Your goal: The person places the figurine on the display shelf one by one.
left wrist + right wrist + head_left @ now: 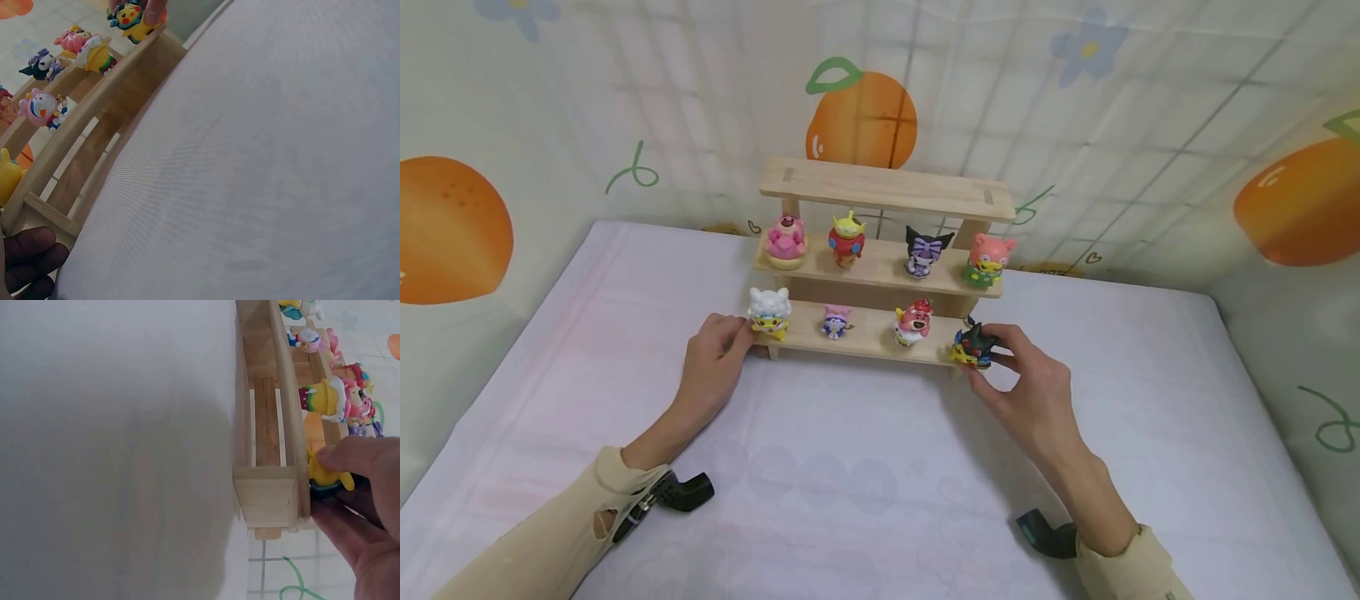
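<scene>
A three-tier wooden display shelf (880, 350) stands on the table with small figurines on its two lower tiers. At the right end of the bottom tier, my right hand (1037, 387) pinches a yellow figurine in a dark hood (973, 346) between thumb and fingers. The figurine's base is at the board in the right wrist view. My left hand (715, 358) grips the left end of the bottom tier, its curled fingers (31, 244) below the board. Right beside that hand is a yellow figurine with a white fluffy hood (770, 312).
The bottom tier also bears a small purple-and-pink figurine (836, 322) and a pink bear figurine (913, 322). Above them stand a pink bear (786, 242), a green alien (847, 239), a black-hooded figurine (925, 252) and a pink-hooded one (988, 260). A patterned curtain (715, 108) hangs behind.
</scene>
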{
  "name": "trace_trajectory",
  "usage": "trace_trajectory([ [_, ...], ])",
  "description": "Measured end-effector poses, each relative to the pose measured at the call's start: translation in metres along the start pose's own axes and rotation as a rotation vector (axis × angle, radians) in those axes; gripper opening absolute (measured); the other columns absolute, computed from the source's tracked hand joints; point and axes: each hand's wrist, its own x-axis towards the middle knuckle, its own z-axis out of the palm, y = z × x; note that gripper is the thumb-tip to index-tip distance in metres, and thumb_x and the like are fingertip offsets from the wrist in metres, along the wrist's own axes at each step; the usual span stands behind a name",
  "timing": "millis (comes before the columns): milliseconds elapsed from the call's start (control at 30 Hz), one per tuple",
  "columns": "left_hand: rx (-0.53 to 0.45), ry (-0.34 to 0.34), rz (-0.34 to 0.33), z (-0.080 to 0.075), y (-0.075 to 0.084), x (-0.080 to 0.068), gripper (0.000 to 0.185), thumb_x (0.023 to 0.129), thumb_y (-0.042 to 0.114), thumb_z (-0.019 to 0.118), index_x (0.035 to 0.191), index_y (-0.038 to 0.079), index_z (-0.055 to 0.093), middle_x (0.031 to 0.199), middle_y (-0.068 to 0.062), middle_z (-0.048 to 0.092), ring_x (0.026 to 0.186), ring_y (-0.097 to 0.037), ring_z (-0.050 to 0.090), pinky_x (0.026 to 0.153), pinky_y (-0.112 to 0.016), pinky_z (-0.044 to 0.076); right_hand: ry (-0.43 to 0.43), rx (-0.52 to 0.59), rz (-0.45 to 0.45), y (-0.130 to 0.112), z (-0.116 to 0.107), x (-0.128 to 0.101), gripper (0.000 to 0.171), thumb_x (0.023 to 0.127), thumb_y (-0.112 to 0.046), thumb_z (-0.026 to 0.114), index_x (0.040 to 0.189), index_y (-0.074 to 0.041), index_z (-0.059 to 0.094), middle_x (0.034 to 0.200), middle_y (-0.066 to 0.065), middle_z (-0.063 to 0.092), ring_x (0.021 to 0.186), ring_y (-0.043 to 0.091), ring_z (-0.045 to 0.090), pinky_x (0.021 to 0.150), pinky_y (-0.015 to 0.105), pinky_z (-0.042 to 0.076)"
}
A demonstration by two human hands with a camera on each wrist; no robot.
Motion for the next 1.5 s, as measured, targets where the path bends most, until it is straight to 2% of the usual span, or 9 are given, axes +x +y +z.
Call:
trace_trajectory([
  [200,0.015,0.013,0.007,-0.001,-0.001,0.004,0.031,0.107,0.020,0.055,0.093,0.004,0.077,0.100,-0.015,0.066,0.091,-0.022,0.055,0.076,-0.035,0.039,-0.021,0.018,-0.020,0.001,0.000,0.003,0.059,0.078,0.004,0.090,0.129,-0.001,0.060,0.123,0.019,0.074,0.101,0.037,0.078,0.082,0.046,0.061],
  [433,0.021,0.017,0.005,-0.003,-0.001,0.003,0.032,0.108,0.019,0.053,0.092,0.004,0.077,0.098,-0.015,0.065,0.089,-0.021,0.053,0.076,-0.034,0.039,-0.047,0.081,-0.040,0.007,0.003,0.008,0.068,0.081,0.011,0.084,0.140,-0.004,0.055,0.135,0.017,0.069,0.116,0.037,0.073,0.089,0.037,0.058],
  [733,0.010,0.020,-0.009,-0.004,-0.002,0.002,0.029,0.107,0.018,0.055,0.097,0.003,0.078,0.096,-0.015,0.063,0.088,-0.021,0.051,0.075,-0.034,0.038,-0.057,0.101,-0.026,0.013,0.007,0.013,0.071,0.086,0.007,0.082,0.147,-0.007,0.051,0.140,0.018,0.066,0.119,0.039,0.071,0.091,0.040,0.057],
  [867,0.008,0.011,-0.018,-0.003,-0.003,0.002,0.031,0.108,0.019,0.054,0.095,0.004,0.077,0.097,-0.015,0.063,0.089,-0.021,0.051,0.076,-0.035,0.038,-0.040,0.103,-0.035,0.015,0.008,0.011,0.078,0.084,0.003,0.085,0.152,-0.010,0.047,0.142,0.017,0.065,0.120,0.038,0.070,0.093,0.036,0.056],
  [1000,0.001,0.009,-0.029,-0.003,-0.004,0.001,0.031,0.108,0.020,0.054,0.097,0.003,0.078,0.098,-0.015,0.063,0.089,-0.021,0.051,0.077,-0.035,0.039,-0.013,0.133,-0.064,0.019,0.009,0.008,0.079,0.083,0.001,0.085,0.152,-0.010,0.049,0.144,0.011,0.064,0.127,0.031,0.068,0.099,0.027,0.053],
  [1200,0.001,0.008,-0.034,0.000,-0.005,0.002,0.031,0.107,0.020,0.055,0.091,0.004,0.077,0.098,-0.014,0.063,0.090,-0.021,0.052,0.078,-0.036,0.039,0.058,0.139,-0.067,0.023,0.006,0.000,0.067,0.087,0.001,0.070,0.150,-0.011,0.053,0.144,0.004,0.064,0.130,0.022,0.065,0.106,0.020,0.048],
  [1500,-0.008,0.004,-0.035,0.002,-0.002,0.002,0.031,0.107,0.019,0.055,0.091,0.004,0.077,0.098,-0.015,0.063,0.089,-0.022,0.052,0.078,-0.036,0.039,0.125,0.043,0.034,0.030,-0.006,-0.013,0.065,0.087,0.000,0.070,0.149,-0.014,0.056,0.144,0.004,0.066,0.125,0.036,0.068,0.109,0.009,0.036],
])
